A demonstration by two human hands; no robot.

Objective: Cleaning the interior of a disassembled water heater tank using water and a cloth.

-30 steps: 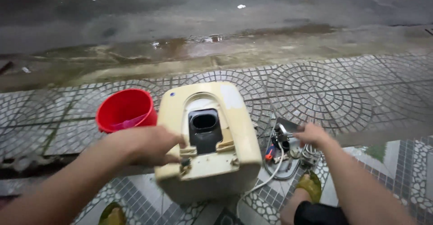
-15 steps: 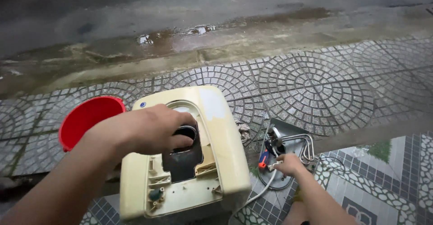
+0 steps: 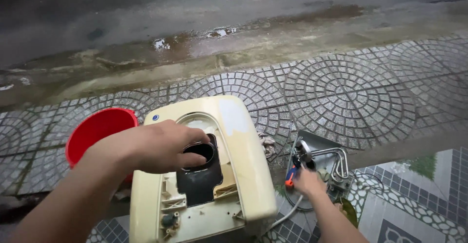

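Observation:
A cream-coloured boxy appliance shell (image 3: 243, 165) lies on the paving with its dark inner cavity and round opening (image 3: 201, 151) facing up. My left hand (image 3: 161, 145) rests on the shell with its fingers curled over the rim of that round opening. My right hand (image 3: 306, 180) reaches down to the right onto a metal plate (image 3: 317, 143) carrying a bent metal heating coil (image 3: 336, 162) and a small red and blue part (image 3: 290, 174). Whether the right hand grips anything is hidden under its fingers.
A red plastic bucket (image 3: 95, 131) stands left of the shell, partly behind my left arm. A white cable (image 3: 285, 216) trails from the shell's right side. A wet concrete gutter with puddles (image 3: 195, 45) runs across the far side. A crumpled rag (image 3: 267, 145) lies beside the shell.
My left hand moved from the shell's lower left edge up to the round opening. My right hand slid down onto the metal plate with the coil. The view shifted closer.

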